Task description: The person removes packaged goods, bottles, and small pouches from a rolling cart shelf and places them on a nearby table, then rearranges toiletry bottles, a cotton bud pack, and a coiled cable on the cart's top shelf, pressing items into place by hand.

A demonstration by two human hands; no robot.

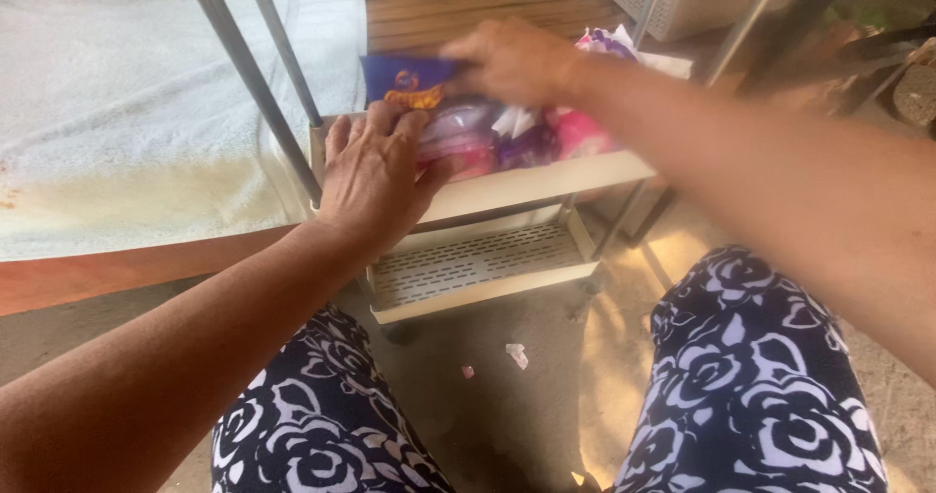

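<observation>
My left hand (372, 173) rests flat, fingers spread, on the front left corner of a cream trolley shelf (546, 178), touching pink and clear packets (458, 140). My right hand (514, 61) reaches over the shelf from the right, blurred, its fingers closed around the top of a blue and orange snack packet (402, 80) standing at the back. Pink and purple packets (565, 132) fill the shelf's right side.
The trolley's lower slotted shelf (475, 261) sits below, on a bare dirt floor with small scraps (517, 354). A bed with a white towel (117, 103) lies on the left. Metal trolley poles (249, 74) rise near my left hand. My knees in floral fabric (751, 376) frame the bottom.
</observation>
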